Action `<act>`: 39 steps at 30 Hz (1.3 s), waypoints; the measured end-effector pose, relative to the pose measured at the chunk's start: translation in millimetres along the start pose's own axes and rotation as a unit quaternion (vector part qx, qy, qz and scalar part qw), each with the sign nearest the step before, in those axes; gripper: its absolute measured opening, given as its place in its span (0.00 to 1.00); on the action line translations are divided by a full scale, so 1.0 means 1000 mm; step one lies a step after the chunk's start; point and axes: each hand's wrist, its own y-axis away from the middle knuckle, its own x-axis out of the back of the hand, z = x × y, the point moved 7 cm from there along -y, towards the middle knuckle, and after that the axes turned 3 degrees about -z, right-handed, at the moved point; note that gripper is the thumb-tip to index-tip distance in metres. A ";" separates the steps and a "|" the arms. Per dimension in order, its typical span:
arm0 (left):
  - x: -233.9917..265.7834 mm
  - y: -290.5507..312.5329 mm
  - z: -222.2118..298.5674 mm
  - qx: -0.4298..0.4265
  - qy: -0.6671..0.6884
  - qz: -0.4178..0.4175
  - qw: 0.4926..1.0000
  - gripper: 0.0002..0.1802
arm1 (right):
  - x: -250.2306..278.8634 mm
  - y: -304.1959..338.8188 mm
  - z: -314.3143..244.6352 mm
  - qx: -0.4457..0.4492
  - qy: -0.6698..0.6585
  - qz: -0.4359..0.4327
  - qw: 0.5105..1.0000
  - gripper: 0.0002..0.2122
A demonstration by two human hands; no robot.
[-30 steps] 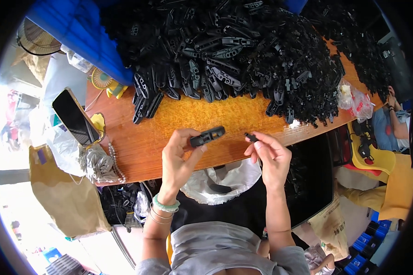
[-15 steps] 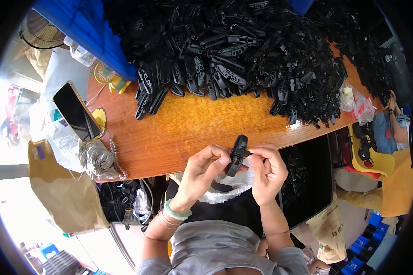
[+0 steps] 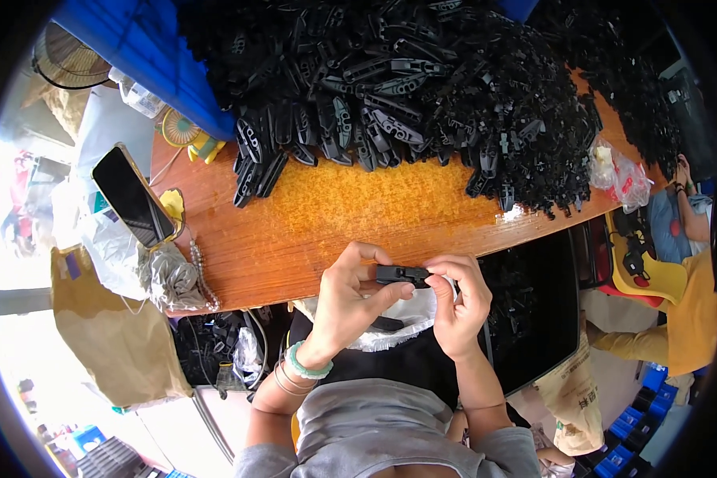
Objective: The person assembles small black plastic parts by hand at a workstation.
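Note:
Between my two hands, over the table's near edge, is a small black plastic part (image 3: 400, 275), lying roughly level from left to right. My left hand (image 3: 350, 295) has its left end pinched between thumb and fingers. At the other end, the thumb and fingertips of my right hand (image 3: 460, 304) close on it too. Whether the right fingers hold a separate small piece is hidden. Beyond my hands, a big heap of long black plastic parts (image 3: 334, 119) covers the far side of the wooden table (image 3: 334, 199), with smaller black pieces (image 3: 526, 135) heaped to its right.
A phone (image 3: 133, 195) stands at the left beside a crumpled plastic bag (image 3: 171, 275) and a bead string. A blue bin (image 3: 159, 64) and small yellow fan (image 3: 185, 129) are behind. Below the table's right edge sits a black tray (image 3: 534, 311). Another person's arm (image 3: 689, 211) shows far right.
The black part has turned from nearly upright to lying level between my hands. My hands stay in about the same place, with the right fingers now against the part's right end.

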 end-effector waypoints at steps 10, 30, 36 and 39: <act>0.009 -0.002 0.001 -0.069 0.000 0.039 0.997 0.15 | -0.012 0.001 0.014 -0.098 -0.094 -0.100 0.986 0.13; 0.008 0.003 0.021 -0.165 -0.221 0.004 0.961 0.18 | -0.013 0.024 0.048 -0.209 -0.167 -0.244 0.932 0.18; 0.127 -0.035 0.056 -0.200 -0.635 0.307 0.680 0.12 | 0.027 -0.007 0.054 -0.140 -0.008 -0.103 0.985 0.07; 0.128 -0.045 0.052 -0.172 -0.664 0.291 0.667 0.11 | 0.059 -0.046 0.057 0.001 0.234 0.101 0.967 0.08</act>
